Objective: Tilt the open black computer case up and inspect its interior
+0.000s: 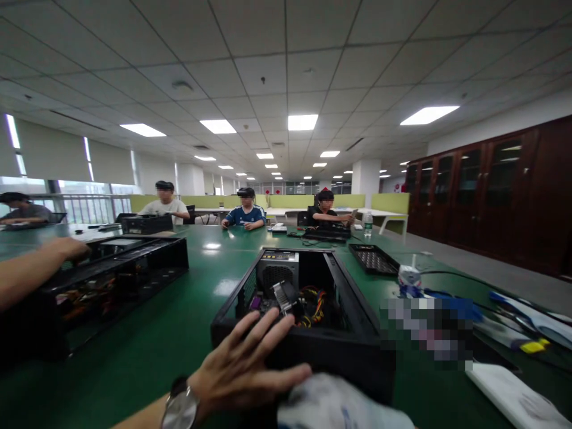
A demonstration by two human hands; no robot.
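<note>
Fingers spread, left hand [243, 372] rests on the open computer case [304, 316]; right hand unseen.

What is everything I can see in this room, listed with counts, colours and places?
Open computer case: one, black, centre of the table, coloured wires inside.
Second computer case: one, black, left, another person's arm resting on it.
Perforated panel: one, black, right of the centre case.
Table: one, green.
Water bottle: one, clear, far end.
Seated people: four, far side.
Cabinets: a row, dark wood, right wall.
White cloth: one, bottom edge, near the case.
Left hand: open, on the centre case's near edge, wristwatch on.
Right hand: not visible.
</note>
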